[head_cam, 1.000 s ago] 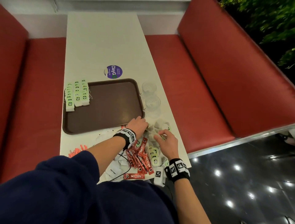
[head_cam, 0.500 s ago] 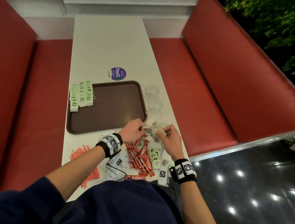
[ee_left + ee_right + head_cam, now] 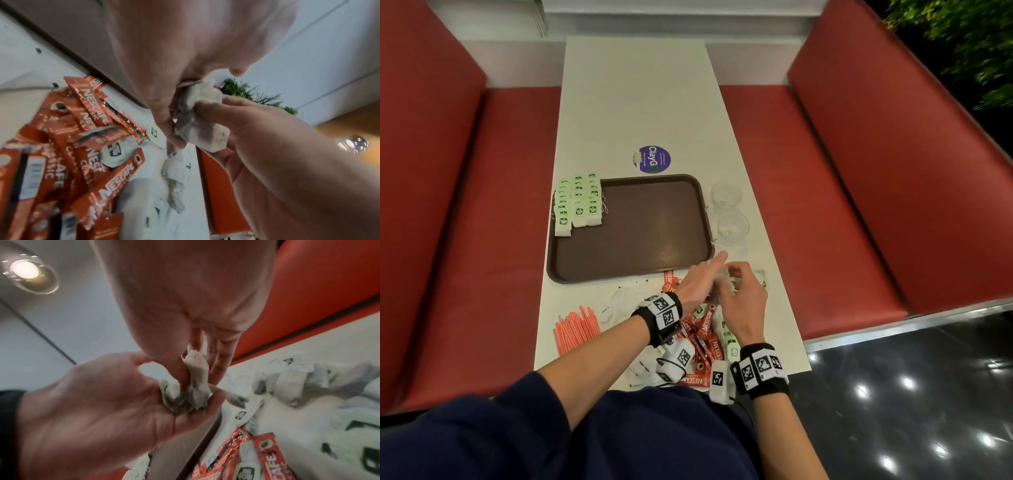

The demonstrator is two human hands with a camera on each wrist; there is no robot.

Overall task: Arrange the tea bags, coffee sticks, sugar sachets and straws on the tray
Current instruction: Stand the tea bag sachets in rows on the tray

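A brown tray (image 3: 640, 233) sits on a white table (image 3: 633, 102). Neat rows of green-labelled tea bags (image 3: 577, 204) fill the tray's far left corner. Nearer than the tray, to its left, lie orange straws (image 3: 575, 329); red coffee sticks (image 3: 705, 334) and white sugar sachets (image 3: 619, 305) are heaped just below its near edge. At the tray's near right corner, the left hand (image 3: 697, 286) and right hand (image 3: 744, 301) meet, both pinching one crumpled pale tea bag (image 3: 200, 120) held off the table. The step appears to be collecting loose tea bags. Next, this one likely needs smoothing and carrying across the tray to the rows. Two clear cups (image 3: 729, 212) stand beside the tray's right edge.
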